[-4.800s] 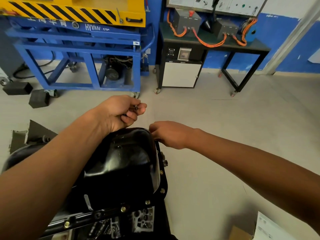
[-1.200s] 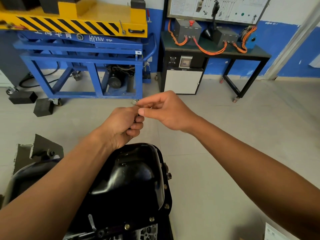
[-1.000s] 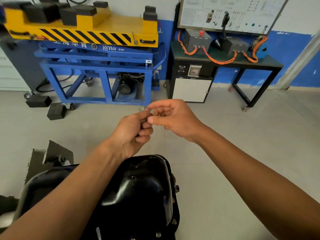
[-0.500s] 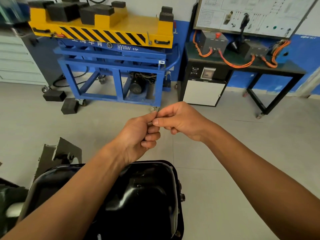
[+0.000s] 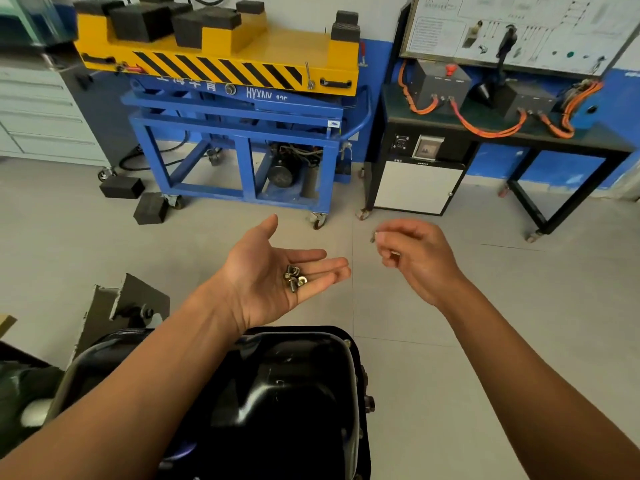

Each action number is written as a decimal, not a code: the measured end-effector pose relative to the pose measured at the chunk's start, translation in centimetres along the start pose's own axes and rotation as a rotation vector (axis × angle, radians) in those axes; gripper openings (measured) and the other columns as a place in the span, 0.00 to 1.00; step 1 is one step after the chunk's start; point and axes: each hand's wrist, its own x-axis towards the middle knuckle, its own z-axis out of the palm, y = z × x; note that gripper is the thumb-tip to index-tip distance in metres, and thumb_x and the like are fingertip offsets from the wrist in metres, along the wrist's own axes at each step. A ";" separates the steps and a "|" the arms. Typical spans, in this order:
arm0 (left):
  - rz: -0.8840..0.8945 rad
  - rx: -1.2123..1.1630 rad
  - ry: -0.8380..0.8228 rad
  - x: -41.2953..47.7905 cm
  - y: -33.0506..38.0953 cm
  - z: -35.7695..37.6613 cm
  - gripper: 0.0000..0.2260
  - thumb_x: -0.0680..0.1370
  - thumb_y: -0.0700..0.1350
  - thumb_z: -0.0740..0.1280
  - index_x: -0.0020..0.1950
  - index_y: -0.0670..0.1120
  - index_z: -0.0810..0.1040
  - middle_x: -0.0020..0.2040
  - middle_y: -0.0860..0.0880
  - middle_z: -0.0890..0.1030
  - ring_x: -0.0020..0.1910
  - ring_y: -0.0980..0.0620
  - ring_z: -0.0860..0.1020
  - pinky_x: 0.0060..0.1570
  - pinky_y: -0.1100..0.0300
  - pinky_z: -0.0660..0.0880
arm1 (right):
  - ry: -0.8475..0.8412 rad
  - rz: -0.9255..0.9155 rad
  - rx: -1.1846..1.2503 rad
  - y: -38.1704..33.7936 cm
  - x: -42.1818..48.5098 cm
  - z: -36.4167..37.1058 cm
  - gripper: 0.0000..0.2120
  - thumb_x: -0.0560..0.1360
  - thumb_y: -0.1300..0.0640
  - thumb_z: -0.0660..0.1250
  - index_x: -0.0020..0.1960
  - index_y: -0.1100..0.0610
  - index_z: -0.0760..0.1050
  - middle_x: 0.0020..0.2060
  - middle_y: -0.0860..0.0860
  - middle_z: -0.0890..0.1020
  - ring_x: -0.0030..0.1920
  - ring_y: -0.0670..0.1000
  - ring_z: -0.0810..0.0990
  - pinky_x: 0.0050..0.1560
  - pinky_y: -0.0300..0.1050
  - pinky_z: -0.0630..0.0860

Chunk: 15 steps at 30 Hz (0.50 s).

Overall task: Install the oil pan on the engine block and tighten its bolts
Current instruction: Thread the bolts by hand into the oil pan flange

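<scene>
The black oil pan [image 5: 284, 393] sits dome-up on the engine block at the bottom centre, with bolt heads showing along its right flange [image 5: 363, 372]. Above it my left hand [image 5: 273, 275] lies palm up with straight fingers, carrying a few small silver bolts [image 5: 294, 277] near the fingers. To its right my right hand [image 5: 412, 254] pinches one small bolt [image 5: 373, 236] between thumb and fingertips. Both hands hover in the air, apart from the pan. My left forearm hides part of the pan.
A blue and yellow lift cart [image 5: 239, 109] stands behind, with black rubber blocks [image 5: 150, 207] on the floor beside it. A black bench [image 5: 502, 133] with orange cables is at the back right. A grey metal bracket [image 5: 128, 306] sits left of the pan.
My hands were touching, fingers closed around the bolts. Now the left hand has opened palm up, showing the bolts, and the right hand has pulled away rightwards with one bolt.
</scene>
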 end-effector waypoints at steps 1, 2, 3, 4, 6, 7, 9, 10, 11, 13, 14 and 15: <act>-0.007 0.002 -0.003 -0.1 0.1 -0.2 0.38 0.82 0.67 0.50 0.67 0.31 0.69 0.57 0.29 0.81 0.53 0.31 0.83 0.46 0.47 0.83 | 0.009 -0.019 -0.088 1.0 -0.5 -0.3 0.07 0.70 0.65 0.73 0.37 0.54 0.84 0.29 0.53 0.78 0.31 0.49 0.73 0.33 0.42 0.70; -0.012 0.011 -0.001 -0.1 0.1 -0.4 0.38 0.82 0.67 0.50 0.67 0.31 0.70 0.58 0.29 0.81 0.54 0.31 0.83 0.48 0.47 0.82 | -0.023 -0.035 -0.200 2.2 -1.2 -0.4 0.10 0.71 0.67 0.73 0.37 0.53 0.84 0.30 0.50 0.80 0.31 0.47 0.75 0.35 0.41 0.72; -0.014 0.024 0.009 -0.1 0.2 -0.6 0.38 0.82 0.67 0.50 0.67 0.32 0.70 0.58 0.30 0.81 0.53 0.31 0.83 0.47 0.48 0.82 | -0.100 -0.038 -0.314 3.4 -1.9 -0.3 0.10 0.72 0.68 0.74 0.39 0.53 0.84 0.32 0.48 0.82 0.33 0.45 0.78 0.37 0.38 0.74; -0.014 0.041 0.028 0.0 0.3 -0.7 0.37 0.82 0.66 0.51 0.66 0.32 0.71 0.57 0.30 0.81 0.52 0.33 0.84 0.46 0.49 0.83 | -0.200 -0.030 -0.416 4.4 -2.6 0.0 0.08 0.72 0.67 0.74 0.41 0.54 0.84 0.35 0.47 0.84 0.36 0.44 0.80 0.40 0.36 0.75; 0.000 0.105 0.089 0.2 0.5 -0.6 0.35 0.83 0.65 0.52 0.64 0.33 0.74 0.51 0.35 0.84 0.41 0.40 0.85 0.35 0.56 0.83 | -0.375 -0.024 -0.596 6.1 -3.6 0.7 0.03 0.73 0.61 0.74 0.45 0.54 0.85 0.40 0.46 0.84 0.40 0.43 0.80 0.40 0.32 0.72; 0.008 0.162 0.121 0.4 0.7 -0.5 0.32 0.83 0.63 0.53 0.61 0.34 0.76 0.45 0.39 0.84 0.33 0.46 0.82 0.27 0.62 0.78 | -0.433 -0.044 -0.673 6.6 -3.8 1.0 0.02 0.74 0.59 0.74 0.46 0.54 0.85 0.41 0.45 0.83 0.41 0.44 0.80 0.40 0.31 0.72; 0.025 0.287 0.160 0.8 0.8 -0.3 0.23 0.83 0.59 0.56 0.52 0.39 0.78 0.33 0.47 0.75 0.24 0.55 0.67 0.18 0.68 0.61 | -0.496 -0.110 -0.772 7.0 -3.9 1.3 0.04 0.76 0.57 0.73 0.49 0.56 0.84 0.43 0.45 0.82 0.43 0.45 0.79 0.41 0.30 0.71; 0.041 0.343 0.173 0.9 0.8 -0.2 0.18 0.83 0.55 0.57 0.48 0.42 0.77 0.30 0.50 0.69 0.23 0.57 0.62 0.18 0.68 0.56 | -0.513 -0.141 -0.793 7.2 -3.8 1.4 0.05 0.76 0.57 0.72 0.50 0.56 0.84 0.44 0.46 0.82 0.44 0.44 0.78 0.43 0.29 0.71; 0.064 0.398 0.188 1.0 0.8 -0.1 0.15 0.83 0.52 0.58 0.45 0.44 0.76 0.29 0.52 0.64 0.22 0.57 0.58 0.17 0.68 0.53 | -0.528 -0.165 -0.803 7.3 -3.7 1.4 0.05 0.76 0.57 0.72 0.50 0.57 0.84 0.45 0.47 0.81 0.45 0.44 0.77 0.43 0.29 0.70; 0.117 0.491 0.220 1.3 0.7 -0.1 0.13 0.83 0.48 0.58 0.41 0.46 0.74 0.29 0.53 0.58 0.21 0.58 0.55 0.17 0.67 0.51 | -0.558 -0.190 -0.809 7.5 -3.7 1.6 0.06 0.76 0.57 0.72 0.51 0.57 0.84 0.46 0.47 0.81 0.46 0.44 0.77 0.42 0.32 0.72; 0.135 0.515 0.232 1.5 0.6 -0.1 0.12 0.83 0.47 0.58 0.41 0.47 0.73 0.29 0.53 0.57 0.21 0.58 0.54 0.17 0.67 0.50 | -0.567 -0.191 -0.812 7.6 -3.6 1.6 0.06 0.76 0.57 0.72 0.52 0.57 0.84 0.47 0.47 0.80 0.46 0.44 0.76 0.42 0.34 0.73; 0.147 0.521 0.241 1.7 0.5 -0.1 0.12 0.83 0.46 0.58 0.41 0.47 0.73 0.28 0.53 0.57 0.22 0.58 0.54 0.17 0.67 0.50 | -0.570 -0.195 -0.814 7.7 -3.5 1.6 0.06 0.76 0.57 0.72 0.52 0.56 0.84 0.47 0.47 0.80 0.46 0.44 0.76 0.42 0.36 0.74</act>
